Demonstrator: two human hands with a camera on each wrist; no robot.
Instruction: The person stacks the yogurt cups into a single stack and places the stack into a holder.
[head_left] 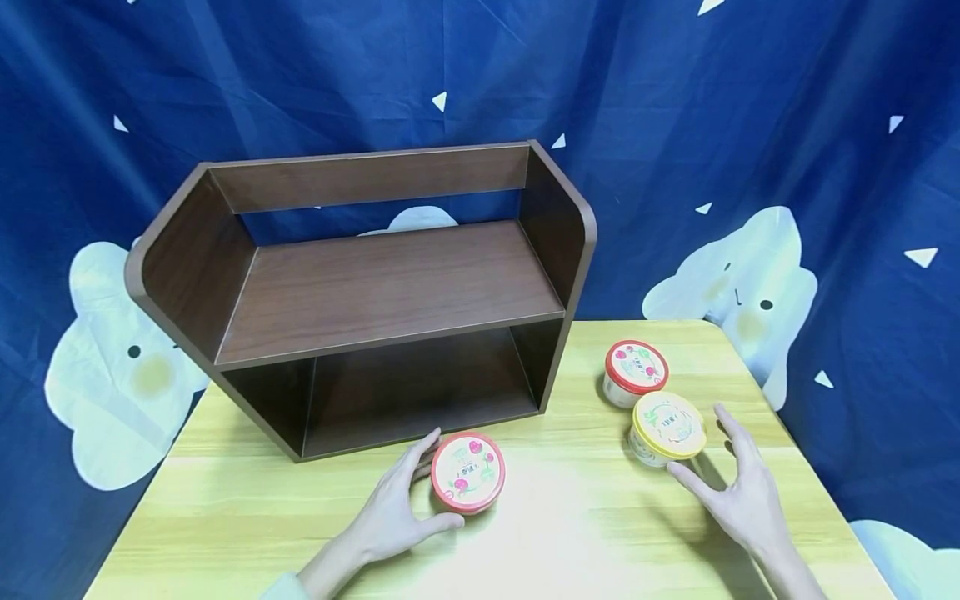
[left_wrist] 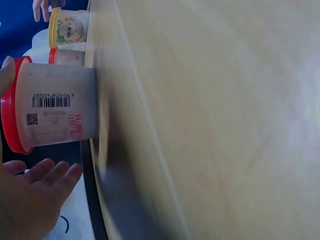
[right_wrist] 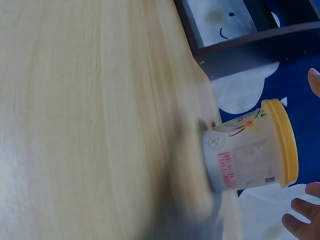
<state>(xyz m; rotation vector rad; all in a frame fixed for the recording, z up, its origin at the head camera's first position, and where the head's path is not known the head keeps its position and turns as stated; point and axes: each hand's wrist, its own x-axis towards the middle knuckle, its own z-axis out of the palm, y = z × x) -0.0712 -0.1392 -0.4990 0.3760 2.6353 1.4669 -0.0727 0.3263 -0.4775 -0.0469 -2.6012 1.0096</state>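
Observation:
A white cup with a red lid [head_left: 467,472] stands on the wooden table [head_left: 570,533], just in front of the shelf. My left hand [head_left: 433,483] is spread round its left side, forefinger behind it and thumb in front. In the left wrist view the thumb is at the lid of this cup [left_wrist: 52,107], while the fingers [left_wrist: 47,172] lie a little apart from it. My right hand [head_left: 701,447] is open beside a yellow-lidded cup [head_left: 667,427], thumb and fingers spread on either side without gripping. The right wrist view shows that cup [right_wrist: 247,150] with fingertips [right_wrist: 300,217] near it.
A dark brown two-tier shelf [head_left: 390,283] stands at the back left of the table, both levels bare. A second red-lidded cup [head_left: 635,367] sits right behind the yellow one. A blue curtain with cloud figures [head_left: 750,283] hangs behind. The table's right edge is close to my right hand.

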